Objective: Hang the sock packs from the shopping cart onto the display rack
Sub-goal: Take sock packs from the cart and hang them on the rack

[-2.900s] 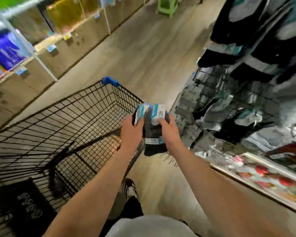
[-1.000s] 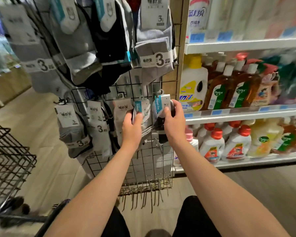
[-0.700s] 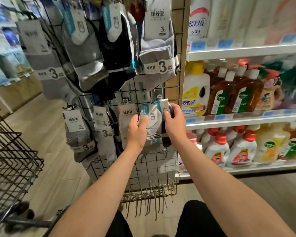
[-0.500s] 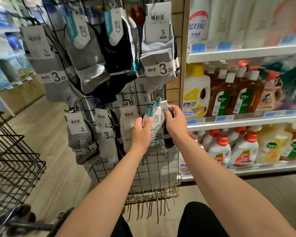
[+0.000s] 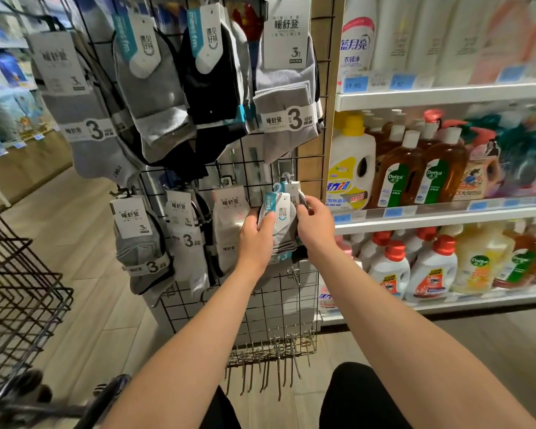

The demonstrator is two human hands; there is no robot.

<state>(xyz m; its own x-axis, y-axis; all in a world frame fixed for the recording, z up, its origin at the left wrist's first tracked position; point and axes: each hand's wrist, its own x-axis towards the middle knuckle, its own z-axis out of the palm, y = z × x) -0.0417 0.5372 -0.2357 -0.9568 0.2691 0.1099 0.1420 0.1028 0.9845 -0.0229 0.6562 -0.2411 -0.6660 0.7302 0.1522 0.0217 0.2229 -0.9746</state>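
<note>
Store aisle, wire rack (image 5: 291, 294): our left hand (image 5: 256, 239) grips grey sock pack (image 5: 283, 230), right hand (image 5: 314, 226) pinches second pack (image 5: 294, 196).

Sock packs (image 5: 287, 88) hang on the wire display rack (image 5: 285, 305); detergent bottles (image 5: 390, 270) line shelves (image 5: 446, 94).

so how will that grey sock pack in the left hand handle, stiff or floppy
Likely floppy: the grey sock pack is soft fabric that drapes under the left hand. Its card header looks stiffer, probably the better place to steer it onto a hook. It seems light, since one hand holds it easily, as the right hand does the dark sock pack.
</note>
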